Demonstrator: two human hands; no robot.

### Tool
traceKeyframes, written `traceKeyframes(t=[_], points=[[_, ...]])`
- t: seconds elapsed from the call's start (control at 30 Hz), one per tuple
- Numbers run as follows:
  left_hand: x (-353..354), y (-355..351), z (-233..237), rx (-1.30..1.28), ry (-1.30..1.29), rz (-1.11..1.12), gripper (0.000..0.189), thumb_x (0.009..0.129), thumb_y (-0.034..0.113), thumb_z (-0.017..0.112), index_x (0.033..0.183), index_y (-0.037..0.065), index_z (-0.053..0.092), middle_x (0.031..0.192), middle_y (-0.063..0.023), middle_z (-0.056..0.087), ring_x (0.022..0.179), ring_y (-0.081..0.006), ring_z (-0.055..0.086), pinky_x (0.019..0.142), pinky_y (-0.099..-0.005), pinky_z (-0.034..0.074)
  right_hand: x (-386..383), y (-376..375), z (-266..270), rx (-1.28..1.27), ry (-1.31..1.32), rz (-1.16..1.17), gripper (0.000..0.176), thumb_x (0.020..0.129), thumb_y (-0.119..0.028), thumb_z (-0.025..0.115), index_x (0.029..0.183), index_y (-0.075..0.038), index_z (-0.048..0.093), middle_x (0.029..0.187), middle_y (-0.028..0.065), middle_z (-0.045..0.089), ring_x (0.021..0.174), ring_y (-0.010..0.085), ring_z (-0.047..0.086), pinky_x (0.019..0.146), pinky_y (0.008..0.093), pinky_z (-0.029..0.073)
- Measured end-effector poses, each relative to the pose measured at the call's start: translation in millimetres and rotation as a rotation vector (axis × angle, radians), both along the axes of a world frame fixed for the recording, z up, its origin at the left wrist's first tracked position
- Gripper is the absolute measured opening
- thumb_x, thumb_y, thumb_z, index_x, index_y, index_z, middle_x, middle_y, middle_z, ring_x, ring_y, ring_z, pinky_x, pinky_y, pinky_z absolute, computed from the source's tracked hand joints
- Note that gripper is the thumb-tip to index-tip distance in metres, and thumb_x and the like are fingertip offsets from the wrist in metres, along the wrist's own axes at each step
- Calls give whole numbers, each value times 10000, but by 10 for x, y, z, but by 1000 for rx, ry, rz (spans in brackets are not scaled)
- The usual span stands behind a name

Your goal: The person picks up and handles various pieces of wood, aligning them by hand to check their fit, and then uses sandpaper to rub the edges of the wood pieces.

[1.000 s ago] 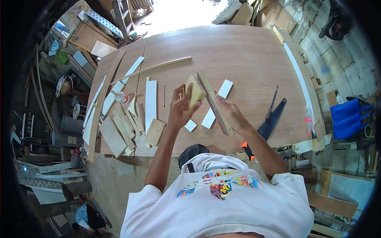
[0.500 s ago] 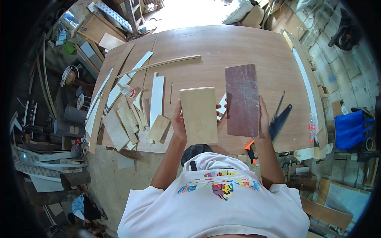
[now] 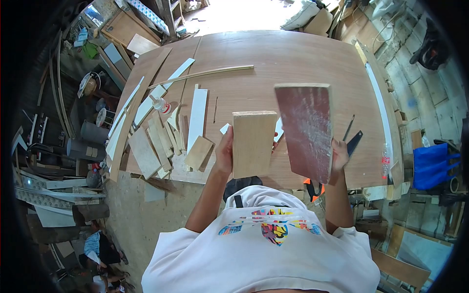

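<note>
My left hand (image 3: 225,152) grips a pale plywood piece (image 3: 253,144) by its left edge and holds it upright above the near edge of the workbench (image 3: 293,63). My right hand (image 3: 339,153) holds a larger board with a dark red-brown face (image 3: 306,131), raised beside the pale piece and tilted toward me. The two boards stand side by side, a small gap between them. Most of my right hand's fingers are hidden behind its board.
Several wood offcuts and white strips (image 3: 161,139) lie on the bench's left side with a glue bottle (image 3: 161,105). A long thin batten (image 3: 205,74) lies farther back. A handsaw (image 3: 352,142) peeks out behind the red board. A blue bag (image 3: 432,166) sits at right.
Both boards have come up closer to the camera. The red-brown board has tilted and now looks larger; the pale piece has shifted slightly right. One second ago both were held edge-on over the bench.
</note>
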State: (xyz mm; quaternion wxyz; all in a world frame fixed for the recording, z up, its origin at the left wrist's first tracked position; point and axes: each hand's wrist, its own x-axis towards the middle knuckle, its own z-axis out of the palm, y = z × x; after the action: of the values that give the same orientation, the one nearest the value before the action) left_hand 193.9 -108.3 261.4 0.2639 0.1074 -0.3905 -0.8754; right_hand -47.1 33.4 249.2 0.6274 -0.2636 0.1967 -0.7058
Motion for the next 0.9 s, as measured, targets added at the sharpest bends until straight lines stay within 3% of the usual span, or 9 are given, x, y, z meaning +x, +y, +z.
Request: traceKeyframes(t=[0.03,0.07,0.13,0.23,0.4,0.63,0.77,0.83,0.9], points=[[31,8,14,-53,-67,21,775,1008,603,210,1422,-20,415,1292,-239,568,1077,-300,637,956,-397,504,14,2,26,0,1,-1,663,893,-378,550,1390,42,423,1320,219,560,1142,282,600,974,402,474],[64,10,-61,-54,-67,19,775,1008,603,210,1422,-20,415,1292,-239,568,1077,-300,637,956,-397,504,43,0,49,-28,-21,57,663,879,-362,553,1389,42,425,1311,209,566,1139,273,594,977,389,463],[105,9,-226,-155,-488,352,687,1017,574,328,1323,-10,520,1194,-122,618,969,-169,626,893,-316,483,84,-4,53,-55,-39,118,663,865,-346,557,1387,41,428,1302,199,571,1137,264,589,981,376,452],[102,33,-241,-156,-432,289,607,1009,554,410,1185,5,600,1046,-39,633,878,-94,574,816,-275,455,110,-7,-52,-74,-40,136,651,863,-326,542,1387,44,426,1303,190,567,1115,254,592,965,371,456],[149,-73,-350,-369,-417,163,590,1025,526,379,1104,-8,617,941,-33,639,871,-89,561,785,-261,446,71,-67,-274,-21,-230,98,475,905,-343,512,1169,40,610,1094,168,676,937,219,642,817,324,485],[107,-7,-129,-408,-469,137,595,1035,500,355,1136,-26,615,961,-67,650,925,-103,564,797,-269,449,233,-52,16,233,-47,-167,400,916,-325,512,995,30,679,965,163,705,803,213,655,709,330,494],[64,-12,-131,-497,-448,165,589,998,455,496,1300,-49,545,1036,-117,649,994,-153,584,864,-296,464,254,-93,14,151,-83,-151,523,918,-368,483,1199,59,592,1145,243,645,938,267,663,800,365,524],[12,2,-187,-483,-367,312,742,906,353,681,1455,-51,389,1183,-176,604,1052,-214,595,944,-346,467,376,-144,286,190,-108,-187,604,921,-393,465,1300,73,532,1237,288,598,995,295,658,838,389,533],[29,-69,-276,-594,-409,344,833,857,303,733,1490,-40,314,1249,-195,564,1062,-231,599,957,-353,472,413,-227,494,-61,-18,-26,729,934,-441,414,1448,72,349,1379,366,442,1093,354,624,881,428,547]])
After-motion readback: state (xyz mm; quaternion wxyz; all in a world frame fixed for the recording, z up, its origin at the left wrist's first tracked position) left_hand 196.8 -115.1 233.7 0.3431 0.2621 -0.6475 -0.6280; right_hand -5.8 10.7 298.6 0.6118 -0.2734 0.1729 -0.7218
